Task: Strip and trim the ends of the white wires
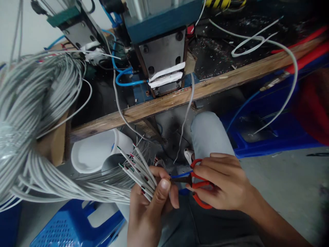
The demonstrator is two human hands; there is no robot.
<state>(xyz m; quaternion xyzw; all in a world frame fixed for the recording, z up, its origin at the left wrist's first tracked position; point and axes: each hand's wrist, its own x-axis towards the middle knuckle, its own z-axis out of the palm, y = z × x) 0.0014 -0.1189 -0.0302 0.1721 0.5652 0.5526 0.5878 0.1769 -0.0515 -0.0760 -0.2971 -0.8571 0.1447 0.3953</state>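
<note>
My left hand (154, 202) is wrapped round a bundle of grey cables (138, 171), whose cut ends with small coloured wire tips point up and to the left. My right hand (223, 181) holds scissors with red handles (202, 184). The dark scissor blades reach left to the thumb and fingertips of my left hand. Whatever lies between the blade tips is too small to make out. From the bundle, the cables run left to a large grey coil (23, 103).
A workbench with a wooden edge (164, 104) crosses the view, bearing a press machine (163, 56) and a second one (79, 31). Below are a white bucket (89, 154) and a blue plastic stool (69, 223). A loose cable (295, 72) hangs at the right above blue plastic (239, 137).
</note>
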